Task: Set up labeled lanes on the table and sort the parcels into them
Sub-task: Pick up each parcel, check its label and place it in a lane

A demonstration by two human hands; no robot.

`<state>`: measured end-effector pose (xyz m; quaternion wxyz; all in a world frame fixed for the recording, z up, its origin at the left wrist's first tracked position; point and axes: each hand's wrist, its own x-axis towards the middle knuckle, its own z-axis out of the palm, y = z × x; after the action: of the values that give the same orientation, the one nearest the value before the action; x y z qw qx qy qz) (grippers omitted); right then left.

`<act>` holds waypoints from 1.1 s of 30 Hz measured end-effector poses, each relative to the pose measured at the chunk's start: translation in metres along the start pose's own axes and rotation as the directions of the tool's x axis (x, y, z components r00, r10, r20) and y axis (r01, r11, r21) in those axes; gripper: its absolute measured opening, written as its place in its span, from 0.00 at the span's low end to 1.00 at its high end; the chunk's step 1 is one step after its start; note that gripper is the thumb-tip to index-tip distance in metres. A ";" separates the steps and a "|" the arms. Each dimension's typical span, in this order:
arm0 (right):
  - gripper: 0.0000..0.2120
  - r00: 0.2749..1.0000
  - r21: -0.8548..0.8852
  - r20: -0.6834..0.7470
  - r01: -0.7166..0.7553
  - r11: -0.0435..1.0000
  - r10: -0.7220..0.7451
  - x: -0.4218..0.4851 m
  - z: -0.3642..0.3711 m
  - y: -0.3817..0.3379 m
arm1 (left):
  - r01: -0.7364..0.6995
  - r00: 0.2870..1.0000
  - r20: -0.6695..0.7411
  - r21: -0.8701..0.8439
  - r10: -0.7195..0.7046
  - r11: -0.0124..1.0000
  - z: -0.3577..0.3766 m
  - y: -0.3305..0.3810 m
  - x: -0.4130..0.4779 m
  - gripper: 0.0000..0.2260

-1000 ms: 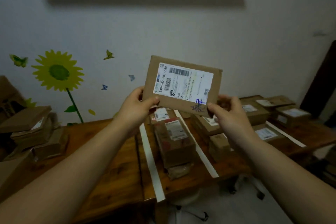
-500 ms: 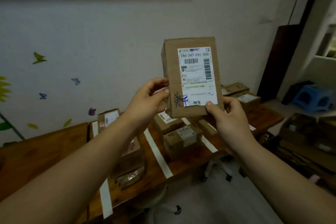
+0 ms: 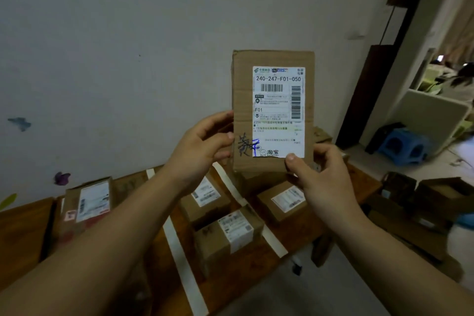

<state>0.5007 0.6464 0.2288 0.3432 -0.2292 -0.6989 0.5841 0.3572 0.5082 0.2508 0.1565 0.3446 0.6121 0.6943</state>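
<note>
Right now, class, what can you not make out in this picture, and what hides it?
1. Head view: the label has fine print too small to read.
2. The parcel turns its back away; the right hand covers its lower corner.
3. The box behind is mostly hidden by the parcel.
4. On the table, no lane labels are legible; the arms cover much of it.

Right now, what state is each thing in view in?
held parcel: raised upright, closed, label facing camera.
left hand: grips its left edge.
right hand: pinches its lower right corner.
other parcels: closed, lying between tape strips.
tape strips: stuck flat on table.
</note>
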 end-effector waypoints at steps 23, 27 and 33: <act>0.31 0.922 -0.224 0.376 -0.009 0.975 0.095 0.243 -0.071 0.117 | 0.374 0.891 -0.298 0.053 -0.343 0.926 0.109 -0.111 0.138 0.24; 0.33 0.849 -0.203 0.512 -0.032 0.979 0.134 0.285 -0.108 0.140 | 0.568 0.807 -0.268 0.104 -0.527 0.817 0.136 -0.134 0.141 0.21; 0.24 0.791 -0.241 0.544 -0.172 0.955 0.280 0.286 -0.140 0.204 | 0.588 0.539 -0.727 -0.038 -0.425 0.808 0.180 -0.188 0.136 0.12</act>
<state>0.4008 0.9881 0.1027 0.0231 -0.1553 -0.7863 0.5975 0.3424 0.7673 0.1122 0.0676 -0.1268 0.7667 0.6257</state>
